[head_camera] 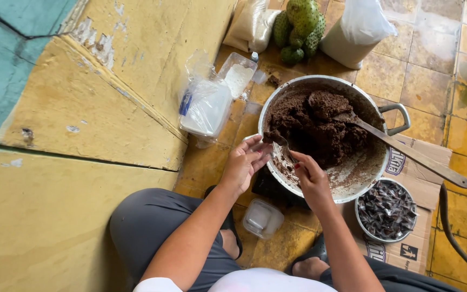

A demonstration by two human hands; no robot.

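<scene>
A large metal pot (375,106) on the floor holds a thick dark brown paste (312,127). A long wooden ladle (406,152) rests in it, handle pointing right. My right hand (310,174) grips a small spoon (281,141) and scoops paste at the pot's near left rim. My left hand (245,162) is cupped palm-up beside the spoon, touching the pot's rim, fingers apart. A small metal bowl (387,211) full of dark folded wrapped pieces stands to the right of my right forearm.
A small clear plastic container (263,217) sits between my knees. Clear plastic tubs and bags (207,105) lie by the yellow wall. Green prickly fruits (300,24) and a white sack (355,30) stand behind the pot. Flattened cardboard (414,162) lies under the bowl.
</scene>
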